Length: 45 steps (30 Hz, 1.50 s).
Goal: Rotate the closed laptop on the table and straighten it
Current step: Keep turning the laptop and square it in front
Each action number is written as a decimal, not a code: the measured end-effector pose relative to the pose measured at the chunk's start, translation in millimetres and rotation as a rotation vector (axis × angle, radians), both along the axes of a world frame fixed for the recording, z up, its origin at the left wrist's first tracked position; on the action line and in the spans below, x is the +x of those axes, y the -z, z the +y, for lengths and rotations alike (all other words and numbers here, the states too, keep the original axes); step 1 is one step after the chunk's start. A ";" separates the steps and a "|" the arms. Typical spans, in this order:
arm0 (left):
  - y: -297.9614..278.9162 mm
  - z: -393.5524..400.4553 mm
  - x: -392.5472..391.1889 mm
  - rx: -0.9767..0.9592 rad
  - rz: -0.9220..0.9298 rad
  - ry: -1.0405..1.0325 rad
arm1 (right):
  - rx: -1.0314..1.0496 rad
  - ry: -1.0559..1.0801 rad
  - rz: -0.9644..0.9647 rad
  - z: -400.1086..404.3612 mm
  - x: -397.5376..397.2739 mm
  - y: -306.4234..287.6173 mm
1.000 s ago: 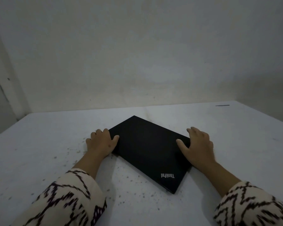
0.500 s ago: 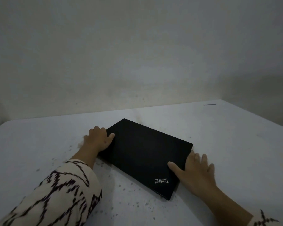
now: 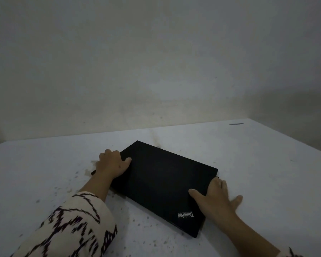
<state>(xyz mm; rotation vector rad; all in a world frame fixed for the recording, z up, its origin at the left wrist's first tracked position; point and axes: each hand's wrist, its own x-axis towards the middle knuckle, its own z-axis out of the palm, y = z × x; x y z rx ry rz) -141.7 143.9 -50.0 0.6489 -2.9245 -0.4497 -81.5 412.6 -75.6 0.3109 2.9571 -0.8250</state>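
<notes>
The closed black laptop (image 3: 161, 184) lies flat on the white speckled table (image 3: 267, 173), skewed: its long axis runs from far-left to near-right, one corner pointing at the wall (image 3: 156, 62). The ThinkPad logo (image 3: 185, 214) sits by the near-right corner, just left of the right hand's wrist. The left hand (image 3: 112, 164) curls its fingers over the far-left short edge, thumb on the lid. The right hand (image 3: 216, 198) presses the right edge, fingers spread wide, thumb on the lid.
</notes>
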 end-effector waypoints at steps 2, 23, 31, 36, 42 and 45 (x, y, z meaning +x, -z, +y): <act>0.4 -0.6 3.3 0.020 0.004 -0.013 | -0.026 0.012 0.017 0.4 -2.8 -0.9; 3.0 3.3 37.3 0.198 0.036 -0.165 | -0.610 -0.006 0.112 10.6 -47.6 -7.3; 2.6 2.1 49.9 0.199 0.096 -0.189 | -0.628 -0.132 0.098 15.2 -59.3 -20.7; 2.5 4.9 55.0 0.213 0.105 -0.199 | -0.611 -0.206 0.089 17.1 -73.7 -24.3; 2.0 9.6 55.5 0.179 0.096 -0.219 | -0.629 -0.254 0.086 21.1 -92.9 -25.3; 0.2 12.8 53.5 0.153 0.087 -0.230 | -0.614 -0.261 0.093 20.8 -96.7 -24.4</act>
